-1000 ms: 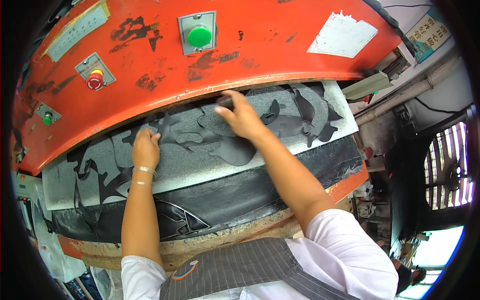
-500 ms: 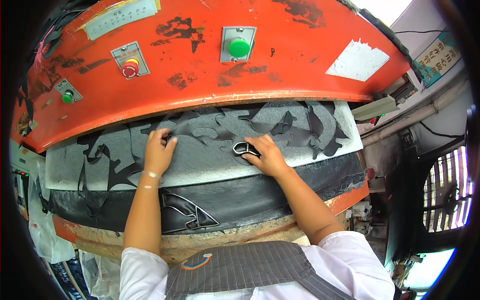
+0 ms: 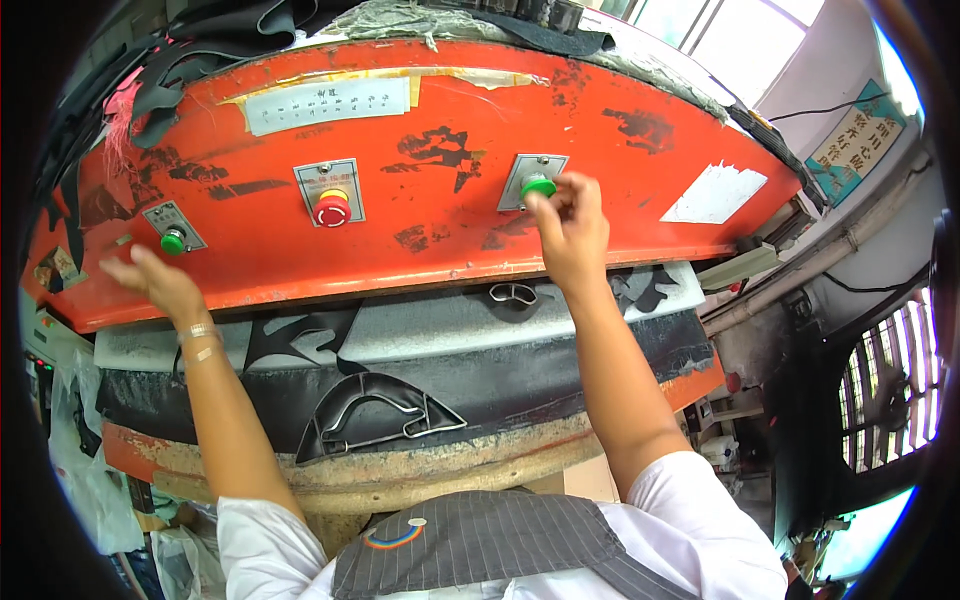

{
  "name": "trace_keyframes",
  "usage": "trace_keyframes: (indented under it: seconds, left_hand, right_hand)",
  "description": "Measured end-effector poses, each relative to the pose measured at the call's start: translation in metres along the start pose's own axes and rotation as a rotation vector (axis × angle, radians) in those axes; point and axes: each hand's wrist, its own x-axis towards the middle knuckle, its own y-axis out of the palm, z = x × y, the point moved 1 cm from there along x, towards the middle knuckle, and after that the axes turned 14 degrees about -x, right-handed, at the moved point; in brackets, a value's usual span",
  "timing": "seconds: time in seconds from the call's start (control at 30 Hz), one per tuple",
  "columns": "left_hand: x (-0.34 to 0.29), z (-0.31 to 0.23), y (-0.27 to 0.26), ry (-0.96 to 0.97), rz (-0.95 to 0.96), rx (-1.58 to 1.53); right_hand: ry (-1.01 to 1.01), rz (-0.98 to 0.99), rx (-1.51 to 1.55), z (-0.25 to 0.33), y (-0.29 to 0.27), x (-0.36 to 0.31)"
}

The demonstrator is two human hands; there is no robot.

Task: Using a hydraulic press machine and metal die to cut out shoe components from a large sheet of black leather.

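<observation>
Raised to the red machine front, my right hand [image 3: 574,232] is at a green push button [image 3: 538,187], its thumb overlapping the button's lower edge. Its fingers are loosely bent and apart, holding nothing; whether it presses cannot be told. At the left, my left hand [image 3: 160,283] is open with fingers stretched, just below a smaller green button [image 3: 173,241]. A small metal-edged cutting die [image 3: 513,303] lies on the pale cutting board [image 3: 420,328], partly under the machine's lower edge. Dark cut-out leather-like scraps [image 3: 300,338] surround it.
A larger curved cutting die [image 3: 385,425] rests on the black front strip [image 3: 560,365]. Between the two green buttons sits a red emergency-stop button [image 3: 332,209]. The red machine head [image 3: 420,235] overhangs the board. Dark scraps [image 3: 215,45] hang at the upper left.
My right hand has let go of the small die and risen to the green button. My left hand has left the board and moved left and up. The view has tilted upward.
</observation>
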Motion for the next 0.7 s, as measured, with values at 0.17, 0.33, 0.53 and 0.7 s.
trace_keyframes:
  seconds: [0.17,0.33,0.53,0.7]
  left_hand:
    - [0.003,0.001,0.000,-0.070,0.169,0.115]
    - [-0.158,-0.091,-0.061,-0.266,0.960,-0.031]
    - [-0.266,-0.194,-0.056,-0.291,1.570,-0.044]
    - [-0.296,-0.208,-0.038,-0.242,1.531,0.222]
  right_hand:
    - [0.149,0.072,0.158,-0.013,0.002,-0.031]
    - [-0.186,0.878,-0.313,-0.019,-0.052,-0.173]
    - [-0.278,0.891,-0.365,-0.006,-0.067,-0.223]
    - [-0.267,0.870,-0.424,-0.022,-0.067,-0.211]
